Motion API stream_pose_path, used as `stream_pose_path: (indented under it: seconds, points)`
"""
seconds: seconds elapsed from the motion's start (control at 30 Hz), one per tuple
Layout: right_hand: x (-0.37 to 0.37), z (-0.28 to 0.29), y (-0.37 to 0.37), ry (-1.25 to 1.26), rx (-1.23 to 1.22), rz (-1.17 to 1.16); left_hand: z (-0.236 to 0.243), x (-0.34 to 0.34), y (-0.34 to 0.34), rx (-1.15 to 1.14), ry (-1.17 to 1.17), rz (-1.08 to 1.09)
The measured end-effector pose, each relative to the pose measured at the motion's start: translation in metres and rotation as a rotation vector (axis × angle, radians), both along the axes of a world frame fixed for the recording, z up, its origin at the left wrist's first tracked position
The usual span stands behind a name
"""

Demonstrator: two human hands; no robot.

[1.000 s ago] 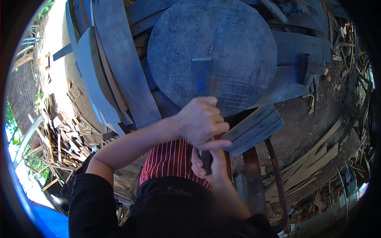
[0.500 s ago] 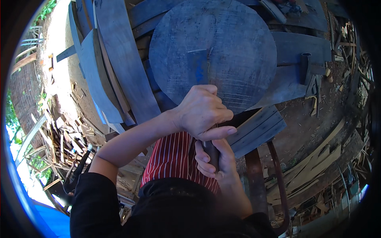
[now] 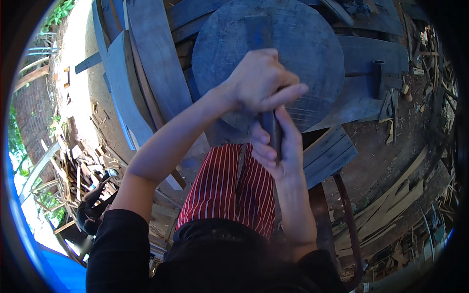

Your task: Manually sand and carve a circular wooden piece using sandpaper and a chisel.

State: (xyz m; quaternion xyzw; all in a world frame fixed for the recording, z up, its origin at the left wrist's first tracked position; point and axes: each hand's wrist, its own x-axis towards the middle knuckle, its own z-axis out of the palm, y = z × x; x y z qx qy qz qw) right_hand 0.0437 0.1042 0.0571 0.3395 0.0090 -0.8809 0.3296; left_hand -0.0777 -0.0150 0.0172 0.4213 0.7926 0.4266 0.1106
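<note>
A round wooden slab (image 3: 312,63), its face covered with rough tool marks, lies at the top middle. On it rests a flat-bladed tool (image 3: 258,30) with a broad blade and bluish marks; its exact kind is unclear. My left hand (image 3: 266,80) is closed over the tool's middle, thumb pointing right. Behind and below it, my right hand (image 3: 289,146) wraps the dark handle (image 3: 272,134), fingers on its left side. The left hand hides the stretch between blade and handle.
Curved boards (image 3: 156,63) lean at the left, and more planks (image 3: 366,53) lie under and beside the slab. A dark tube-like piece (image 3: 377,80) stands at the right. Wood scraps (image 3: 80,171) are heaped lower left, where another person (image 3: 93,210) is crouched. A slatted board (image 3: 330,156) lies right.
Both my hands have moved forward, away from my body, carrying the tool further up across the slab. The grip looks the same. The other person at the left has shifted posture.
</note>
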Motion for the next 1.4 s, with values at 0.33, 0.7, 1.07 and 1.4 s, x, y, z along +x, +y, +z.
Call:
stream_pose_path:
  seconds: [0.33,0.7,1.07,1.4]
  points:
    - [0.054,0.019,-0.007,-0.072,-0.051,0.000,0.018,0.051,-0.011,-0.010,-0.083,-0.036]
    - [0.040,0.032,-0.019,-0.159,0.103,0.069,0.021,0.047,-0.023,-0.008,-0.151,0.039]
    - [0.069,0.042,-0.023,-0.105,0.091,0.131,0.026,0.087,-0.032,0.020,-0.151,0.028]
    - [0.012,0.007,-0.035,-0.017,0.159,0.046,0.005,0.016,-0.034,-0.006,-0.090,0.061]
